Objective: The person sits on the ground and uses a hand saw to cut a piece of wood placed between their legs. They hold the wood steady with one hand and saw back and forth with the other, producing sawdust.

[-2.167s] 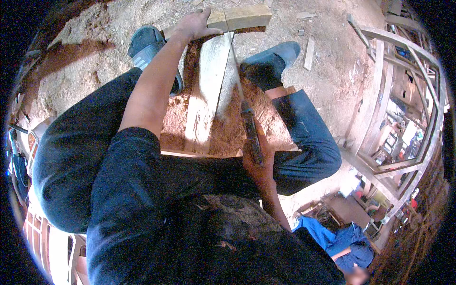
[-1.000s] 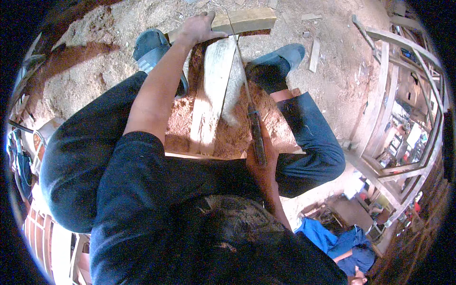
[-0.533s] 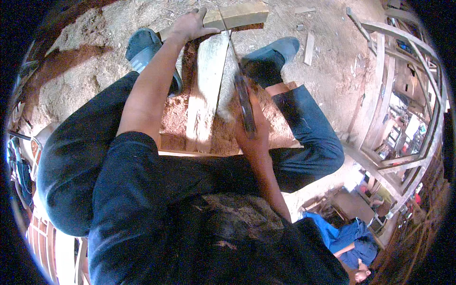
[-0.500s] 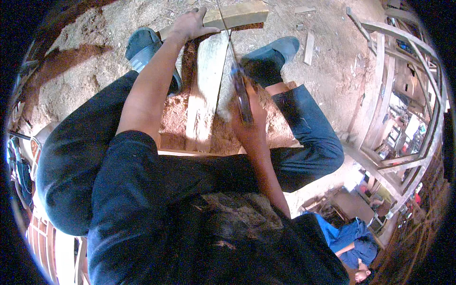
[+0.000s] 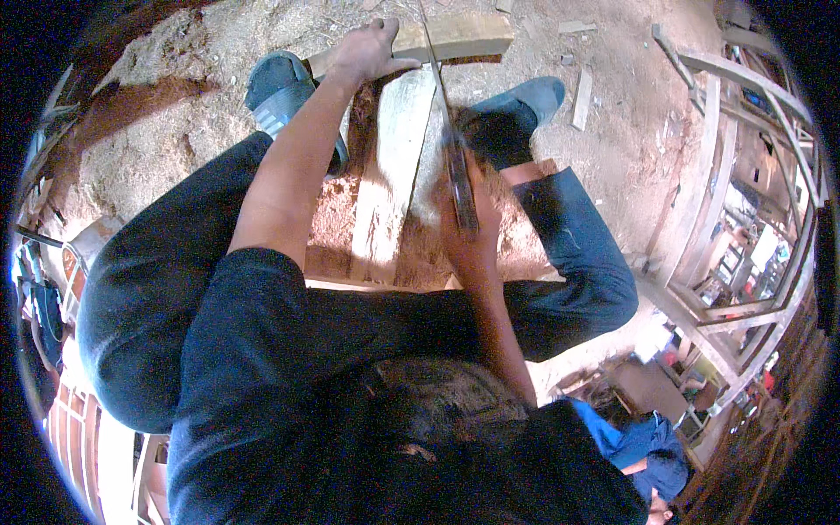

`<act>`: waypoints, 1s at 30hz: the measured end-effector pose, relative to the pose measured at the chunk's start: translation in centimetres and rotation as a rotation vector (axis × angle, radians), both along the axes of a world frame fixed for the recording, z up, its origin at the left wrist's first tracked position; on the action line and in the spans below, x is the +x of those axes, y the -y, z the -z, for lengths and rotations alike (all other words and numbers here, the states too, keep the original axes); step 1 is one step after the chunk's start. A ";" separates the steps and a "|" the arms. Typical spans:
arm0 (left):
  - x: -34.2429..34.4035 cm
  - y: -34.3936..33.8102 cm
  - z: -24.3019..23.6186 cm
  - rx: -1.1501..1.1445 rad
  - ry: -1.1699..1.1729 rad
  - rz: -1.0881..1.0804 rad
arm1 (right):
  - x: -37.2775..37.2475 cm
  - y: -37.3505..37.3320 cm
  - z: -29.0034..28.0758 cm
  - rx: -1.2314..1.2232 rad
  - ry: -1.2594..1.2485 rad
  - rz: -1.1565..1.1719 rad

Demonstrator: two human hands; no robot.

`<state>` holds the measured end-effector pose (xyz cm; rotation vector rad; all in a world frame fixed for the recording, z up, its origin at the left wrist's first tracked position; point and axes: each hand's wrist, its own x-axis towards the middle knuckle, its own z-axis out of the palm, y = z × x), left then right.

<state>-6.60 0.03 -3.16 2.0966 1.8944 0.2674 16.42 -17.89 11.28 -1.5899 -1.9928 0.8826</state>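
Note:
My left hand [image 5: 366,54] rests across a wooden beam [image 5: 477,37], thumb stretched along its near side and fingers reaching over the far side. In my right hand [image 5: 477,223] is a handsaw [image 5: 461,188], gripped by its dark handle. Its thin blade points away from me and crosses the beam just right of my left thumb. A pale plank [image 5: 385,184] runs from under the beam back toward my lap. The blade passes close along the plank's right edge at the far end. My right fingers are partly hidden and blurred.
My sandalled feet [image 5: 284,87] stand on either side of the plank, on dirt ground. Wood offcuts [image 5: 581,101] lie to the right. Beyond them stands a wooden frame [image 5: 710,175]. Another person in blue [image 5: 643,446] is at the lower right.
The whole view has shifted slightly, so things appear a little farther right and lower. The saw has moved slightly forward along the beam cut line. Both hands keep their hold.

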 end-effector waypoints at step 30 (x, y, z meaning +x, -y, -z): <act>0.4 0.6 1.2 0.070 -0.011 -0.029 | -5.7 -5.4 0.7 -0.168 0.067 0.131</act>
